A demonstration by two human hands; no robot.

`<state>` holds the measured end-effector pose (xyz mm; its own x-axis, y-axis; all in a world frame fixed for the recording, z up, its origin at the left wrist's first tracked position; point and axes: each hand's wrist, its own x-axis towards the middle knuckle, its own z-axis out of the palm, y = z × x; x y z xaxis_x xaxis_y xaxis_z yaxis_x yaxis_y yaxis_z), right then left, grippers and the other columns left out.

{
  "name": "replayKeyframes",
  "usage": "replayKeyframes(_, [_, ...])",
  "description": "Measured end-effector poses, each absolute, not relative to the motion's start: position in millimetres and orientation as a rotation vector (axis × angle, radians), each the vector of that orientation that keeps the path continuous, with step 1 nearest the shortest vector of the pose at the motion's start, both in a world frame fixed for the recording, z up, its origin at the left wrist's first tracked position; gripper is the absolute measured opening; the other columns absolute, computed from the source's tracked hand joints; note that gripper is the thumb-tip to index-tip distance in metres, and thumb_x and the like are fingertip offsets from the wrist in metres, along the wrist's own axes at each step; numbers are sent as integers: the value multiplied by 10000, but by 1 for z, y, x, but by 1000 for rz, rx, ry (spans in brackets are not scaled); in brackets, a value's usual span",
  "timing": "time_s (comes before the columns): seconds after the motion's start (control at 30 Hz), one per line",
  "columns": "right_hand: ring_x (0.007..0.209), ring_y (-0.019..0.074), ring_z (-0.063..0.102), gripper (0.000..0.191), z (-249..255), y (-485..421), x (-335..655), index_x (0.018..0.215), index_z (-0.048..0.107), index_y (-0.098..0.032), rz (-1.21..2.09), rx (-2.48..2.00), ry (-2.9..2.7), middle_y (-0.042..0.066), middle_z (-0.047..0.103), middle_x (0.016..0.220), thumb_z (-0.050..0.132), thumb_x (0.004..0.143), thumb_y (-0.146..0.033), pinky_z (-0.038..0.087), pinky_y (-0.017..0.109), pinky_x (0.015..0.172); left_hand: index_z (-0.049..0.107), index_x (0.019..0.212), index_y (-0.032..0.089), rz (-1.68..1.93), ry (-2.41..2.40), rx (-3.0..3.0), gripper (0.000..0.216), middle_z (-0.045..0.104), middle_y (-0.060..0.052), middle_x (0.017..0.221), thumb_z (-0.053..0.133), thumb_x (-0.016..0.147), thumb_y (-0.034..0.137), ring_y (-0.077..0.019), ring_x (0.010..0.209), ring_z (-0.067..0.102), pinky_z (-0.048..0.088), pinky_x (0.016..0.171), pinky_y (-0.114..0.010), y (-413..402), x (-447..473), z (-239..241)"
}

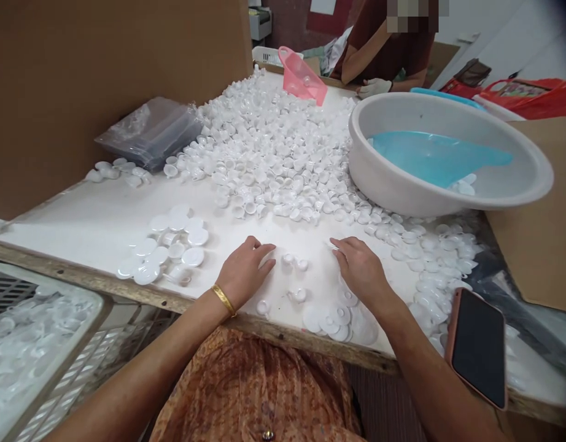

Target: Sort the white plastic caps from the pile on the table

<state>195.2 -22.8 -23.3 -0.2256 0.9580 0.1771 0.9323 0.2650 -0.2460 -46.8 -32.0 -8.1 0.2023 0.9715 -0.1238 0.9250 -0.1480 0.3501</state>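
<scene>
Caps (302, 264), a pair set left-to-right on bench (103, 224) between the hands, left hand (245, 273) nearer. Left fingers spread off thumb, nothing gripped; right hand (360, 269) fingertips bunched, can't tell if holding. Basin (403, 196): blue scoop (439, 153), few white parts (467, 184). Crate (66, 362): white pieces (29, 344).

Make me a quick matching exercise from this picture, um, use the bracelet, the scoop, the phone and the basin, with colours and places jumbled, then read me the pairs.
Column one:
1. Bracelet
2. Scoop
3. Phone
4. Basin

Column two:
A. Pink, at the far part of the pile of small white parts
B. Grey, with a blue thing inside
C. Gold, worn just behind the left hand
D. Dark screen facing up, to the right of the right hand

Pairs: 1-C, 2-A, 3-D, 4-B.
</scene>
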Motion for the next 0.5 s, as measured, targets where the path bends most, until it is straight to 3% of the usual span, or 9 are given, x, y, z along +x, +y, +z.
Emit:
replayKeyframes(0.17, [737,204,631,371,-20,-21,198,1228,527,-166,44,-1886,-2104,67,688,859,408,878,-202,457,304,632,532,1210,250,274,1696,2101,399,498,-56,1068,511,822,340,-153,776,551,457,763,-311,-37,-46,-11])
replayKeyframes(0.3, [601,193,626,309,-15,-20,201,1134,575,-183,71,-1945,-2017,24,678,654,419,871,-221,437,287,576,483,1252,238,280,1623,2169,502,489,-68,1080,587,761,254,-177,835,540,466,761,-314,-39,-39,-14])
replayKeyframes(0.37, [618,189,633,257,-13,-20,201,1049,608,-186,96,-1884,-1975,26,691,696,434,864,-224,447,286,589,471,1257,230,305,1656,2193,515,497,-65,1043,561,755,166,-180,852,534,465,770,-314,-38,-42,-16])
replayKeyframes(0.5, [760,181,656,215,-3,-21,183,975,640,-187,200,-1614,-1862,62,692,984,472,854,-245,496,302,691,485,1238,208,407,1751,2114,497,492,-62,1005,546,749,139,-165,807,538,470,788,-328,-33,-57,-18])
